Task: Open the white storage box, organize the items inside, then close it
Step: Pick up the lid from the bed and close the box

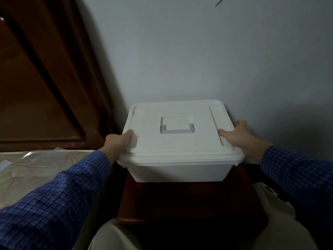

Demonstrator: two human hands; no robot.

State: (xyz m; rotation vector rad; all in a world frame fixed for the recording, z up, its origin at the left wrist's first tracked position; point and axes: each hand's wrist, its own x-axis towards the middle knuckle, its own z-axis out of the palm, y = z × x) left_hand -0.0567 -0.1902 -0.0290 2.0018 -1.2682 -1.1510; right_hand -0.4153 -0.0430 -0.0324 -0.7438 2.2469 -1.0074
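The white storage box (180, 170) stands on a dark red wooden nightstand (180, 201), close to the wall. Its white lid (180, 141) lies flat on top, with a grey folding handle (177, 129) lying in a recess at the middle. My left hand (117, 143) grips the lid's left side latch, thumb on top. My right hand (236, 136) grips the right side latch, thumb resting on the lid. What is inside the box is hidden.
A pale grey wall (198, 51) rises right behind the box. A brown wooden headboard (45, 78) stands at the left, above a bed with a glossy cream cover (36, 172). My knees in light trousers (111, 237) are below the nightstand.
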